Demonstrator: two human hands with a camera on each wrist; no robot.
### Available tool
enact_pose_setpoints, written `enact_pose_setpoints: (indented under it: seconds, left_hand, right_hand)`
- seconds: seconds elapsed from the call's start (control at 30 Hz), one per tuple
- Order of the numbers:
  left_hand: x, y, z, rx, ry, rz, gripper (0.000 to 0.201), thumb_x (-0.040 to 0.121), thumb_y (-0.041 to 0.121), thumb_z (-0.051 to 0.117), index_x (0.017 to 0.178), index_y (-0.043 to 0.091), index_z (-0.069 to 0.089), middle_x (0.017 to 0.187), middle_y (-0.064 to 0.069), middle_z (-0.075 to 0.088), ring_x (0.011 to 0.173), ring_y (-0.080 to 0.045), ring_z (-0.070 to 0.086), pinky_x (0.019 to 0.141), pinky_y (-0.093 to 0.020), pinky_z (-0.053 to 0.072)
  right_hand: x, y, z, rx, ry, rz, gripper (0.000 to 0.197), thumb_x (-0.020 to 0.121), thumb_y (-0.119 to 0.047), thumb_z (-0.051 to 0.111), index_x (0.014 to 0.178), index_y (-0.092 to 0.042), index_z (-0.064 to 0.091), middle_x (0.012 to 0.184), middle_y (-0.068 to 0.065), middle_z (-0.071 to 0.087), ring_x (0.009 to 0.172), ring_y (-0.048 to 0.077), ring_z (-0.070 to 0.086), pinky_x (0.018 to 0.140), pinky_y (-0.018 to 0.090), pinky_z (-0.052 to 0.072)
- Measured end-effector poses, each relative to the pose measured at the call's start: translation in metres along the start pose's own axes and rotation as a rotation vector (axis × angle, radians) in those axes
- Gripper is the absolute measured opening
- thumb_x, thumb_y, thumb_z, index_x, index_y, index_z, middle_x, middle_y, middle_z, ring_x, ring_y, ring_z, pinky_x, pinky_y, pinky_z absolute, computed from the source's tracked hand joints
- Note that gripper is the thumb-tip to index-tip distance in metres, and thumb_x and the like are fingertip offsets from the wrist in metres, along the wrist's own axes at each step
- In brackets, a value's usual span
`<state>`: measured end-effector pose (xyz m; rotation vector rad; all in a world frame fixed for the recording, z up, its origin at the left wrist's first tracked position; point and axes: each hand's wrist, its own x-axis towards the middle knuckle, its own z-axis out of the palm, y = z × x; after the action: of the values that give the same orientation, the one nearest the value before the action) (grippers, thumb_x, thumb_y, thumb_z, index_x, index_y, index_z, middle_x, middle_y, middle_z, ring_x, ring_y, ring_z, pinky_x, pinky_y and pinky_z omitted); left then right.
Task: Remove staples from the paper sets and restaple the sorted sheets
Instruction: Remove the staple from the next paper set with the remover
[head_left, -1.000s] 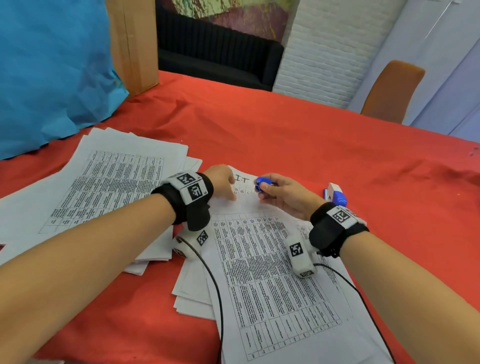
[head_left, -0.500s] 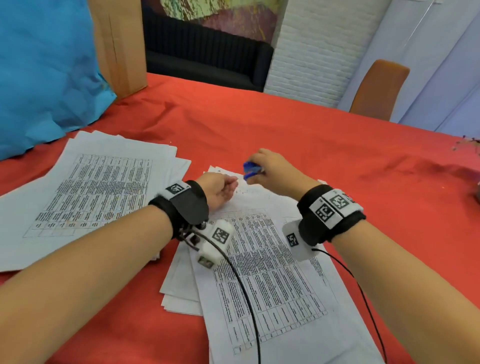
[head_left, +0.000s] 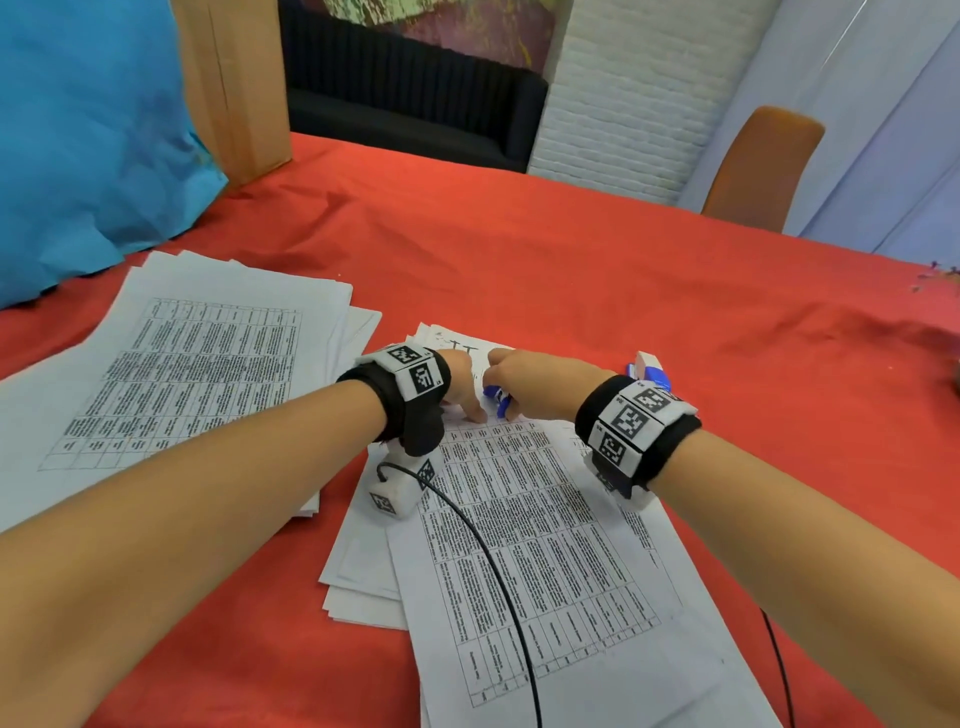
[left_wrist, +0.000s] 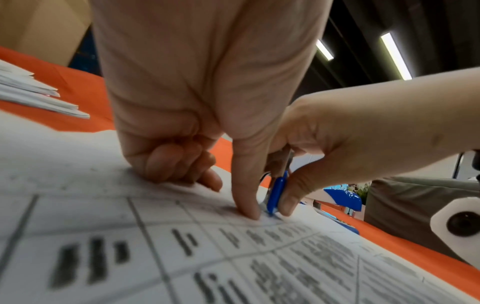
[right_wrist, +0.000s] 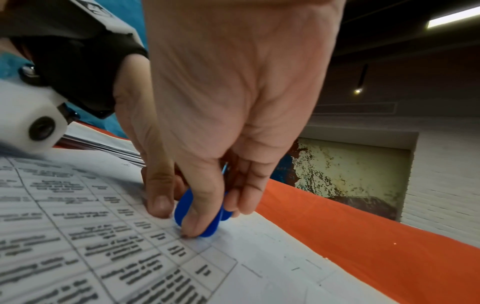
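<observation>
A stapled set of printed sheets lies on the red tablecloth in front of me. My right hand pinches a blue staple remover between thumb and fingers. The remover points down, its tip on the sheet at the top edge of the printed table. My left hand sits right beside it, one straight digit pressing the paper, the other fingers curled with the knuckles on the sheet. The staple itself is hidden under the fingers.
A blue and white stapler lies just right of my right hand. A spread pile of printed sheets covers the left side. Blue crumpled paper and a cardboard box stand at the back left; an orange chair is far right.
My right hand has brought the staple remover down and nearer, onto the top of the printed table. My left hand has turned down and now presses the sheet beside it.
</observation>
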<state>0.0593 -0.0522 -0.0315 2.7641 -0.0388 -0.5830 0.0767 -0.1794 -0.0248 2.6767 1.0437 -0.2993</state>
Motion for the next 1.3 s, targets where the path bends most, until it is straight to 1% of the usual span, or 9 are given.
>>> enact_pose_setpoints:
  seconds: [0.13, 0.27, 0.4, 0.5, 0.6, 0.77, 0.9, 1.13, 1.3]
  left_hand:
    - [0.0, 0.005, 0.0, 0.053, 0.017, 0.026, 0.035, 0.085, 0.037, 0.067, 0.088, 0.009, 0.047, 0.067, 0.0, 0.044, 0.066, -0.019, 0.048, 0.048, -0.022, 0.033]
    - [0.002, 0.005, 0.002, 0.075, 0.038, 0.041, 0.037, 0.085, 0.038, 0.067, 0.102, 0.009, 0.052, 0.067, -0.001, 0.046, 0.081, -0.022, 0.05, 0.051, -0.024, 0.036]
    - [0.004, 0.005, 0.006, 0.144, 0.061, 0.032, 0.054, 0.086, 0.045, 0.063, 0.119, 0.004, 0.053, 0.093, -0.006, 0.054, 0.085, -0.021, 0.05, 0.074, -0.03, 0.044]
    - [0.005, 0.006, 0.005, 0.213, 0.069, 0.057, 0.057, 0.087, 0.049, 0.059, 0.122, 0.004, 0.052, 0.097, -0.006, 0.052, 0.084, -0.022, 0.05, 0.063, -0.027, 0.042]
    - [0.005, 0.007, 0.004, 0.286, 0.053, 0.07, 0.058, 0.088, 0.051, 0.056, 0.121, 0.004, 0.053, 0.093, -0.006, 0.052, 0.081, -0.021, 0.05, 0.049, -0.023, 0.032]
    - [0.008, 0.008, 0.003, 0.353, 0.032, 0.084, 0.056, 0.089, 0.053, 0.054, 0.116, 0.005, 0.055, 0.076, -0.003, 0.049, 0.082, -0.021, 0.049, 0.047, -0.022, 0.029]
    - [0.011, 0.007, 0.004, 0.394, 0.048, 0.094, 0.045, 0.089, 0.054, 0.053, 0.099, 0.011, 0.049, 0.089, -0.006, 0.053, 0.082, -0.022, 0.048, 0.047, -0.023, 0.027]
    - [0.011, 0.008, 0.005, 0.394, 0.042, 0.073, 0.061, 0.088, 0.057, 0.053, 0.121, 0.005, 0.056, 0.095, -0.005, 0.053, 0.085, -0.021, 0.049, 0.048, -0.023, 0.028]
    - [0.009, 0.008, 0.007, 0.414, 0.034, 0.056, 0.059, 0.088, 0.057, 0.052, 0.118, 0.006, 0.057, 0.074, -0.002, 0.05, 0.082, -0.022, 0.049, 0.048, -0.024, 0.028]
  right_hand:
    - [-0.001, 0.0, 0.001, -0.012, 0.01, -0.004, 0.026, 0.088, -0.01, 0.061, 0.114, -0.013, 0.059, 0.101, -0.003, 0.039, 0.084, 0.021, 0.052, 0.067, 0.033, 0.038]
    - [0.0, -0.008, 0.0, -0.067, -0.002, -0.015, 0.019, 0.091, -0.014, 0.056, 0.11, -0.01, 0.06, 0.11, 0.004, 0.045, 0.089, 0.027, 0.058, 0.069, 0.038, 0.046]
    - [0.0, 0.001, 0.005, 0.013, 0.022, -0.014, 0.021, 0.089, -0.013, 0.053, 0.109, -0.013, 0.058, 0.099, -0.002, 0.038, 0.087, 0.026, 0.055, 0.064, 0.034, 0.039]
    - [-0.002, 0.012, 0.01, 0.153, 0.04, -0.007, 0.029, 0.086, -0.009, 0.055, 0.115, -0.014, 0.057, 0.101, -0.002, 0.04, 0.089, 0.021, 0.05, 0.069, 0.028, 0.033]
    - [-0.002, 0.02, 0.014, 0.256, 0.044, 0.01, 0.035, 0.087, -0.01, 0.06, 0.121, -0.015, 0.056, 0.112, 0.002, 0.047, 0.099, 0.022, 0.051, 0.076, 0.029, 0.037]
    - [0.0, 0.028, 0.018, 0.329, 0.063, 0.002, 0.037, 0.089, -0.013, 0.063, 0.125, -0.014, 0.054, 0.119, 0.003, 0.049, 0.106, 0.019, 0.048, 0.08, 0.022, 0.032]
    - [-0.005, 0.032, 0.017, 0.436, 0.092, 0.037, 0.031, 0.089, -0.012, 0.062, 0.119, -0.011, 0.056, 0.116, 0.005, 0.053, 0.101, 0.021, 0.054, 0.081, 0.027, 0.041]
    - [-0.008, 0.042, 0.024, 0.666, 0.093, 0.088, 0.022, 0.092, -0.011, 0.06, 0.114, -0.013, 0.057, 0.109, 0.006, 0.061, 0.09, 0.022, 0.062, 0.094, 0.038, 0.05]
    - [-0.01, 0.045, 0.027, 1.076, 0.058, 0.11, 0.017, 0.095, 0.001, 0.051, 0.11, -0.006, 0.054, 0.091, 0.009, 0.058, 0.075, 0.023, 0.064, 0.081, 0.032, 0.058]
